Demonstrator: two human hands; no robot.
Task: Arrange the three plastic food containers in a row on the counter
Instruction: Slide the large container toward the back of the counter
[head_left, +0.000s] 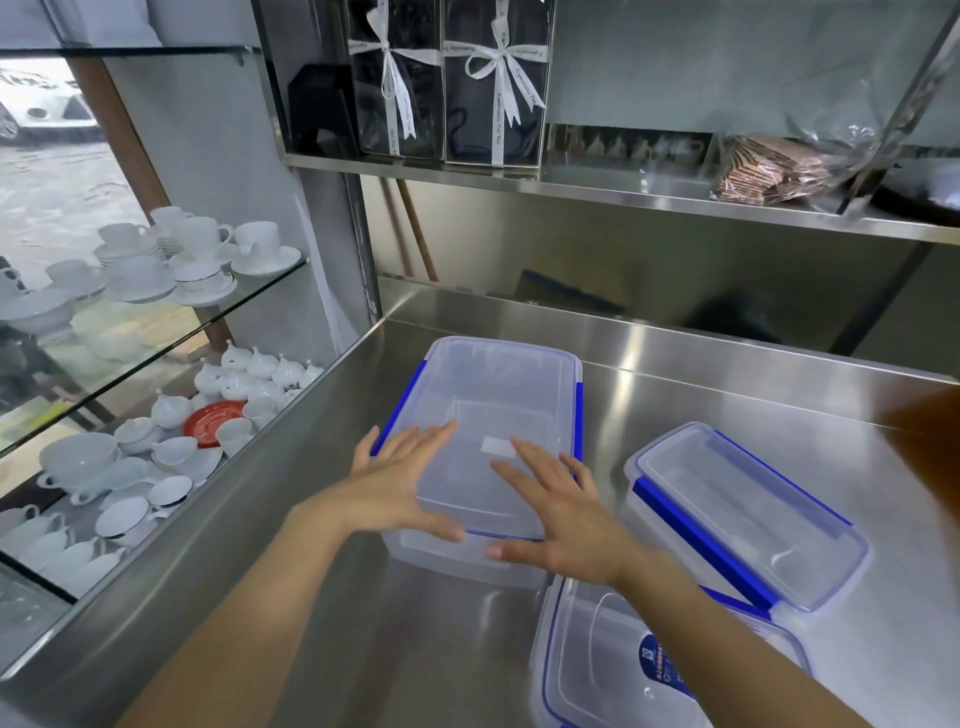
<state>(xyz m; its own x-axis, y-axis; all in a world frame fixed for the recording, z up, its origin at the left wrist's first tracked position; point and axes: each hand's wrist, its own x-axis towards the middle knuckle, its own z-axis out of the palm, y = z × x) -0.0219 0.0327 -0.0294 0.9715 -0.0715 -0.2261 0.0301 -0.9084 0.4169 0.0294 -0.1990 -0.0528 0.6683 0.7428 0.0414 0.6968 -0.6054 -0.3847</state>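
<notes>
Three clear plastic containers with blue clips stand on the steel counter (649, 395). The large container (498, 395) sits at the left middle. My left hand (400, 483) lies flat on its near left lid edge, fingers spread. My right hand (556, 514) rests flat on its near right corner, fingers apart. Neither hand grips anything. A narrower container (748, 514) lies angled at the right. A third container (618, 670), with a blue label, sits at the near right, partly under my right forearm.
Glass shelves at the left hold several white cups and teapots (156, 265) and a red saucer (213, 415). A steel shelf (597, 195) overhead carries ribboned dark boxes (493, 78) and a bag of brown wafers (779, 166). A brown blurred object (930, 431) intrudes at the right edge.
</notes>
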